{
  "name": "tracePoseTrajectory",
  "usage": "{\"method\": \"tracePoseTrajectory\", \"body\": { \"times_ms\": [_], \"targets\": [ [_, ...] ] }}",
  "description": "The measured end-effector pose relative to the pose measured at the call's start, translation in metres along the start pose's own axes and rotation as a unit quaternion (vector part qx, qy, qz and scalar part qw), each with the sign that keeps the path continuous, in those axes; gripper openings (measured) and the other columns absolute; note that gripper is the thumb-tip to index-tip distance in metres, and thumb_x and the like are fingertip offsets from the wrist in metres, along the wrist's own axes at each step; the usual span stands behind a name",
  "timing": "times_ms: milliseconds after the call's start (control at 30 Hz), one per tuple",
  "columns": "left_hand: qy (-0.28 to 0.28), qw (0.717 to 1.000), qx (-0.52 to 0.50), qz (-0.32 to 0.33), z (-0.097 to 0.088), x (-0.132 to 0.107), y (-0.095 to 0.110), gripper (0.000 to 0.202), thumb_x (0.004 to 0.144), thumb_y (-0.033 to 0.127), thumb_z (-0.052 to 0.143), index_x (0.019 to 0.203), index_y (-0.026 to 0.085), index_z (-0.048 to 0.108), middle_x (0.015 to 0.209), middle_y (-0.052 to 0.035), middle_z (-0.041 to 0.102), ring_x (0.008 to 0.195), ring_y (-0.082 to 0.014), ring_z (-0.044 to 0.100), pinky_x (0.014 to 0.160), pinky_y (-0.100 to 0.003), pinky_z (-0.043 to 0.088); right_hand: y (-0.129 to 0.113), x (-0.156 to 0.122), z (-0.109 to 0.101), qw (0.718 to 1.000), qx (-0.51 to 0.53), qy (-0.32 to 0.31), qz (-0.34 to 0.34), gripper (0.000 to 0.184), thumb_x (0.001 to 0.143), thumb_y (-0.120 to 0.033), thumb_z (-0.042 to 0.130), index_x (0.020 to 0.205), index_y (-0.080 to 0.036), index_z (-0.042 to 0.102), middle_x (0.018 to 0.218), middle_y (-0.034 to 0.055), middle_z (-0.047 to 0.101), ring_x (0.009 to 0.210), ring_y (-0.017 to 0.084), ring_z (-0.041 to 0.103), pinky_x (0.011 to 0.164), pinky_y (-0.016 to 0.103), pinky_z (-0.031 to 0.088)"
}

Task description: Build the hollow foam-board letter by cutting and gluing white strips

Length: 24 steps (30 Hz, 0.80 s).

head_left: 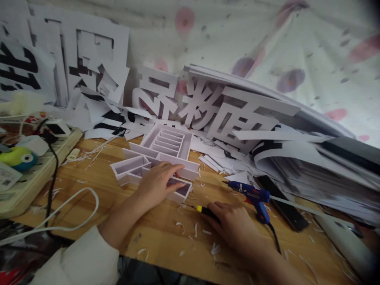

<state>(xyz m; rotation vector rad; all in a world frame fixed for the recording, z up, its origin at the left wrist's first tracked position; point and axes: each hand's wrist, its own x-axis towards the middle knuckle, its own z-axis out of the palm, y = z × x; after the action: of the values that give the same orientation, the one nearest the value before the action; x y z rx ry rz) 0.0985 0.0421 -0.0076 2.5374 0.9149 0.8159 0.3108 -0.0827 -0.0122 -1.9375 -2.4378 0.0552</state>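
My left hand (158, 182) lies palm down on a white foam-board letter frame (162, 156) with walled compartments, fingers stretched over its near right cell. My right hand (234, 225) is curled around a tool with a yellow-and-black handle (204, 210), its thin tip pointing at the frame's near corner. Both rest on the wooden table (166, 233).
A blue glue gun (252, 196) stands just right of my right hand, its cord trailing toward me. A dark phone (282, 202) lies beyond it. Large white cut-out characters (213, 111) and paper stacks fill the back. A power strip (32, 166) with white cables sits left. Shavings litter the table.
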Motion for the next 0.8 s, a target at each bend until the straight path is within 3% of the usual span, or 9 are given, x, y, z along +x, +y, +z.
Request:
{"method": "tracePoseTrajectory", "body": {
  "times_ms": [167, 500, 800],
  "targets": [
    [0.005, 1.000, 0.003, 0.008, 0.001, 0.000, -0.001, 0.040, 0.082, 0.027, 0.065, 0.119, 0.021, 0.052, 0.097, -0.0023, 0.066, 0.098, -0.0210, 0.058, 0.083, -0.034, 0.047, 0.001, 0.000, 0.001, 1.000, 0.011, 0.001, 0.011, 0.008, 0.088, -0.024, 0.054, 0.082, -0.020, 0.058, 0.076, 0.0012, 0.067, 0.066, 0.019, 0.064, 0.054, 0.027, 0.032],
    [0.003, 1.000, 0.004, 0.007, 0.002, 0.001, -0.001, 0.041, 0.081, 0.028, 0.065, 0.119, 0.021, 0.052, 0.099, -0.0041, 0.065, 0.098, -0.0212, 0.058, 0.084, -0.036, 0.047, -0.004, 0.007, 0.000, 0.998, -0.043, -0.038, 0.010, 0.019, 0.091, -0.035, 0.050, 0.081, -0.022, 0.060, 0.070, 0.0014, 0.068, 0.060, 0.023, 0.066, 0.048, 0.030, 0.024],
    [-0.004, 1.000, 0.009, -0.009, 0.001, 0.000, 0.000, 0.037, 0.083, 0.026, 0.063, 0.118, 0.022, 0.052, 0.098, -0.0037, 0.066, 0.095, -0.0217, 0.060, 0.082, -0.037, 0.048, 0.007, -0.001, -0.004, 0.997, 0.025, -0.066, -0.026, 0.017, 0.090, -0.036, 0.053, 0.085, -0.023, 0.063, 0.076, 0.0008, 0.069, 0.066, 0.021, 0.066, 0.053, 0.028, 0.034]
  ]
}}
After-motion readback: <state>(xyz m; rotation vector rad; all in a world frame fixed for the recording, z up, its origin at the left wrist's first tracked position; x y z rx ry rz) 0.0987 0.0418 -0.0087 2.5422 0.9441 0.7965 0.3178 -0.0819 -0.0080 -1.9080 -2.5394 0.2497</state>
